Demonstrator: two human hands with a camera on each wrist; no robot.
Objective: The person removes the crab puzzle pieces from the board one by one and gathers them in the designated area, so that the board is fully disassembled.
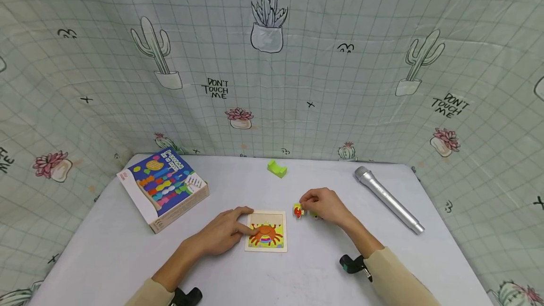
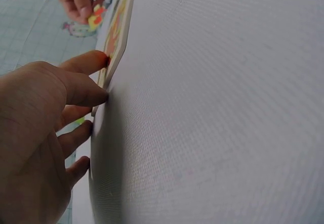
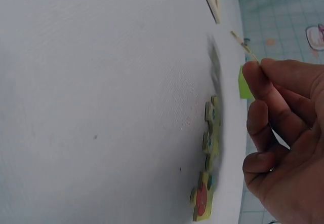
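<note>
A square wooden jigsaw puzzle (image 1: pixel 266 249) with an orange crab picture lies flat on the white table. Its upper strip shows bare wood inside the frame. My left hand (image 1: pixel 221 233) rests at the puzzle's left side, one fingertip at the top left corner and another digit on the crab. To the right of the frame, my right hand (image 1: pixel 325 203) pinches a yellow puzzle piece (image 1: pixel 298 210) with a red patch, held above the table in the right wrist view. Several loose puzzle pieces (image 3: pixel 202 198) lie on the table below this hand, mostly hidden in the head view.
A blue and white game box (image 1: pixel 163 188) sits at the back left. A bright green curved block (image 1: pixel 277 168) stands near the back edge. On the right lies a silver microphone (image 1: pixel 388 199). Patterned cloth (image 1: pixel 272 84) rises behind the table.
</note>
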